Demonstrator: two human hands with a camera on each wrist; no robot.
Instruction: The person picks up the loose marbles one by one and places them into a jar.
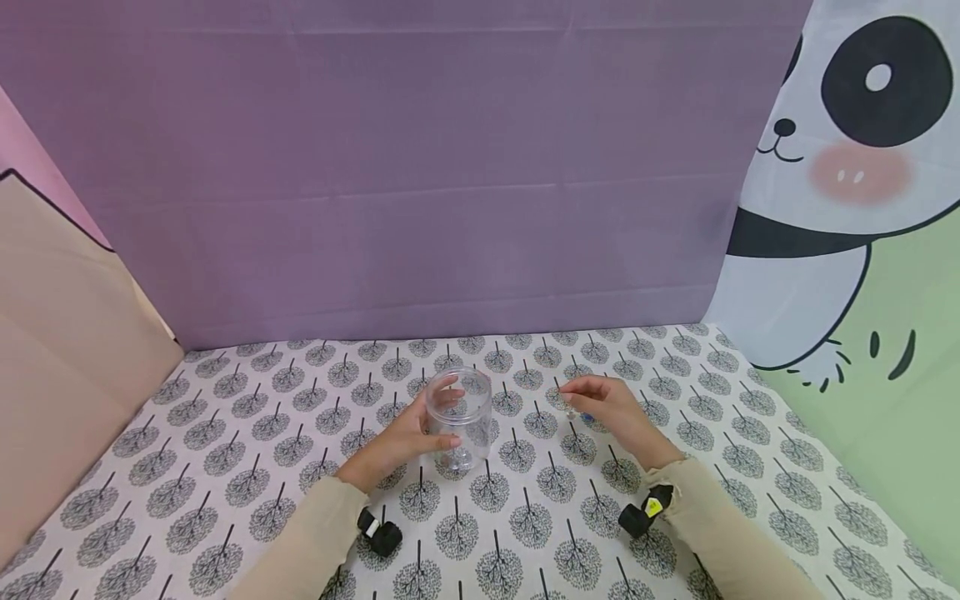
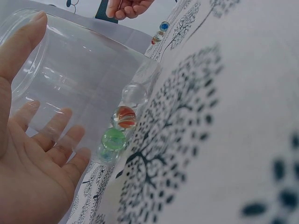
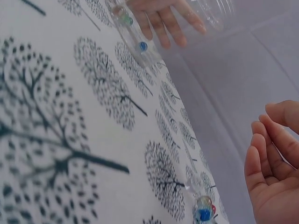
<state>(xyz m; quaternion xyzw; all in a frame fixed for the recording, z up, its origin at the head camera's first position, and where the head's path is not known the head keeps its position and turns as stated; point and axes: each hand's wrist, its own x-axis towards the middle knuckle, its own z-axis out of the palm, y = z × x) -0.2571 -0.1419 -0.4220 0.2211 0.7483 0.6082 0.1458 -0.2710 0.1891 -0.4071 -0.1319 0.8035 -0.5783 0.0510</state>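
A clear cylindrical jar (image 1: 480, 429) stands upright on the patterned cloth. My left hand (image 1: 405, 435) holds it, thumb along the near side and fingers on the far side. Inside the jar, at its bottom, lie several glass marbles, among them an orange-striped marble (image 2: 124, 117), a green marble (image 2: 113, 138) and a clear marble (image 2: 135, 94). To the right, my right hand (image 1: 617, 410) hovers over the cloth with loosely bent fingers, thumb close to the index finger; nothing shows between them. Below it a blue marble (image 3: 204, 213) rests on the cloth beside other marbles (image 2: 159, 36).
The white cloth (image 1: 495, 521) printed with dark trees covers the table. A purple curtain (image 1: 450, 192) hangs behind it, a beige panel (image 1: 67, 358) rises at left and a panda-printed sheet (image 1: 847, 350) at right.
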